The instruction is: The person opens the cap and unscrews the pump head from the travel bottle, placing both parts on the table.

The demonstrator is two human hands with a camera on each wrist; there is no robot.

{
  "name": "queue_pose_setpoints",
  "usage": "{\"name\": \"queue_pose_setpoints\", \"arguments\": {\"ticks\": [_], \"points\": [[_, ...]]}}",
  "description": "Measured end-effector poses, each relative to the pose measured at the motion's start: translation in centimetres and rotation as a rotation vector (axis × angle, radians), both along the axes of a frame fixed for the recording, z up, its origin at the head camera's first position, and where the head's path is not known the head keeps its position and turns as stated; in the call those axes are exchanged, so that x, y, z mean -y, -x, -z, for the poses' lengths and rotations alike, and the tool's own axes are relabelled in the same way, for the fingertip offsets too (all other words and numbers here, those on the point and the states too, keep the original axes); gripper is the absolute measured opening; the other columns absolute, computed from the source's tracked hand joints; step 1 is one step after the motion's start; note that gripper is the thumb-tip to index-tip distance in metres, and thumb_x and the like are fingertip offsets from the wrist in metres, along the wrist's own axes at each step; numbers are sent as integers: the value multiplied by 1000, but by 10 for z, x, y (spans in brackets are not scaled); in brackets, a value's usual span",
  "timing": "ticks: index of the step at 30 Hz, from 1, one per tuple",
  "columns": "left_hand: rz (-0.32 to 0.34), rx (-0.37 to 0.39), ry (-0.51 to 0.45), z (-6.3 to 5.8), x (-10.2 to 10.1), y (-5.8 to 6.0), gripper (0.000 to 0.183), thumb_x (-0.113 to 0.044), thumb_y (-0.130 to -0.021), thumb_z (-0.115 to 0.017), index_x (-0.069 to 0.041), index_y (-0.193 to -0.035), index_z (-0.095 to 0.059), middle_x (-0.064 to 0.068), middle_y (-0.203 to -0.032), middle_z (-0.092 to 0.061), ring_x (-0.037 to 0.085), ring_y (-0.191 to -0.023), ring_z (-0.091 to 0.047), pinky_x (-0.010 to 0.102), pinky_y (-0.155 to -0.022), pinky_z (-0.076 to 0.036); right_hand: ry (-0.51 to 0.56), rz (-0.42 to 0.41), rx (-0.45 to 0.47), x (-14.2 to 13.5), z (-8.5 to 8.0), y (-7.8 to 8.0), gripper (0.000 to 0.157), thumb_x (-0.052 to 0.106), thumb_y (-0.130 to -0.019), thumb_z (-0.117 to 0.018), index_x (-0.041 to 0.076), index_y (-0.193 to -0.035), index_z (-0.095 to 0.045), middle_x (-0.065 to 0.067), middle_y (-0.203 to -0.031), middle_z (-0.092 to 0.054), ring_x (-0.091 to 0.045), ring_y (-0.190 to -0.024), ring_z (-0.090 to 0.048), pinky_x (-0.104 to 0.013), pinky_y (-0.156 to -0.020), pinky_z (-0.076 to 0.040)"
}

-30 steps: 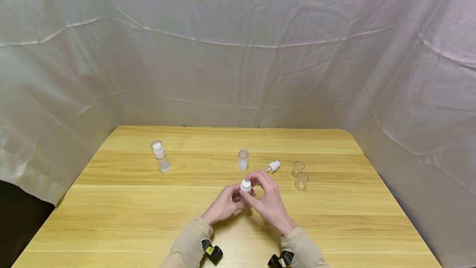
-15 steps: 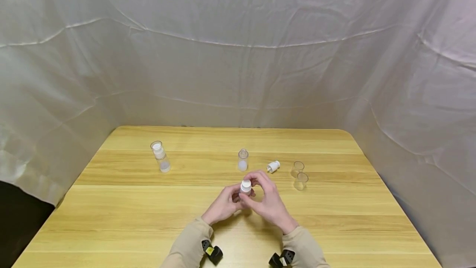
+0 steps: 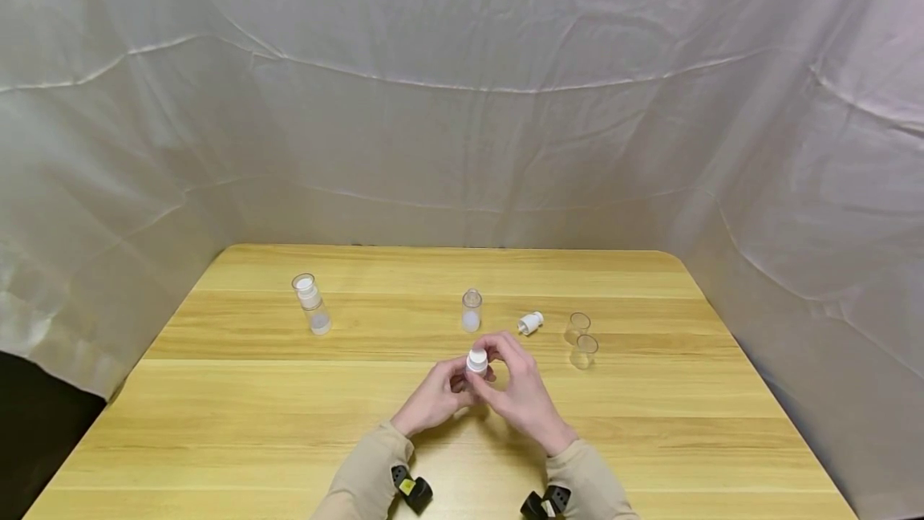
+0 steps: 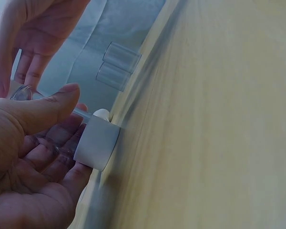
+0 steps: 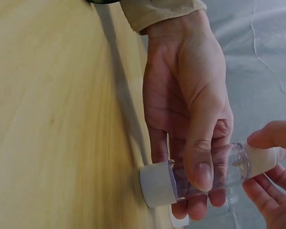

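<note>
My left hand (image 3: 433, 400) grips the clear body of a small pump bottle (image 5: 233, 164), thumb on one side and fingers on the other. Its white base (image 4: 99, 143) points down close over the table. At the bottle's top, my right hand (image 3: 521, 396) pinches the white pump top (image 3: 476, 361) between thumb and fingers; in the right wrist view the pump's collar (image 5: 260, 160) sits at the bottle's clear neck. Just beyond the hands, a second clear bottle (image 3: 472, 311) without a pump stands upright. Beside it a loose white pump (image 3: 531, 322) lies on its side.
Two clear caps (image 3: 584, 352) stand close together right of the loose pump. At the back left stands a bottle (image 3: 312, 303) with a white pump and a clear cap over it. Pale curtains (image 3: 462, 143) surround the wooden table (image 3: 253, 424) at the back and sides.
My right thumb and fingers have shifted slightly at the pump top. The left hand, the bottle in it and everything else on the table stay put.
</note>
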State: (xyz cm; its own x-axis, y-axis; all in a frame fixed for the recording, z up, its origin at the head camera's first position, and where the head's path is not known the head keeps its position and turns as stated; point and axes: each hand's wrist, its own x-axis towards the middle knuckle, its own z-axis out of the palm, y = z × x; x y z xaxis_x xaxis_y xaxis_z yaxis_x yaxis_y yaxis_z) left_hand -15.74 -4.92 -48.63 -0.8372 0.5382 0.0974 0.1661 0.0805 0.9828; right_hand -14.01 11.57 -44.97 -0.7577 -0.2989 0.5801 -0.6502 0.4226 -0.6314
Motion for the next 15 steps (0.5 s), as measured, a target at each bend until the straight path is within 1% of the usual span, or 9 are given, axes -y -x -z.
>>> {"name": "queue_pose_setpoints", "arguments": {"ticks": [3, 6, 9, 12, 15], "points": [[-1, 1, 2, 0, 0, 0, 37, 6, -89, -64, 13, -125, -59, 30, -122, -66, 41, -118, -63, 12, -98, -50, -13, -25, 6, -2, -1, 0, 36, -1, -80, -79, 4, -111, -62, -7, -107, -66, -19, -98, -66, -30, -91, -60], [1, 0, 2, 0, 1, 0, 37, 6, -89, -65, 13, -125, -58, 30, -122, -66, 42, -119, -63, 13, -100, -50, -21, -31, -3, -3, -1, 0, 39, 1, -79, -79, 4, -113, -61, -7, -108, -66, -18, -99, -64, -32, -91, -59], [3, -1, 2, 0, 2, 0, 39, 8, -89, -64, 13, -127, -57, 30, -123, -66, 43, -121, -62, 12, -101, -50, -25, -9, -9, -3, 0, 0, 44, 6, -76, -83, 4, -113, -60, -6, -107, -65, -15, -95, -62, -34, -86, -58], [3, -4, -1, 1, 1, 0, 39, 9, -88, -64, 13, -126, -58, 29, -123, -66, 43, -122, -61, 11, -101, -48, -30, 25, -17, -2, 1, 1, 48, 8, -73, -87, 4, -112, -60, -6, -105, -64, -12, -90, -60, -33, -80, -58], [2, -7, 0, 1, 0, 0, 38, 7, -88, -65, 13, -126, -58, 29, -123, -65, 42, -121, -61, 10, -100, -48, -37, 48, -27, -1, 2, 1, 48, 7, -72, -88, 4, -111, -60, -6, -104, -64, -12, -89, -60, -29, -77, -59]]}}
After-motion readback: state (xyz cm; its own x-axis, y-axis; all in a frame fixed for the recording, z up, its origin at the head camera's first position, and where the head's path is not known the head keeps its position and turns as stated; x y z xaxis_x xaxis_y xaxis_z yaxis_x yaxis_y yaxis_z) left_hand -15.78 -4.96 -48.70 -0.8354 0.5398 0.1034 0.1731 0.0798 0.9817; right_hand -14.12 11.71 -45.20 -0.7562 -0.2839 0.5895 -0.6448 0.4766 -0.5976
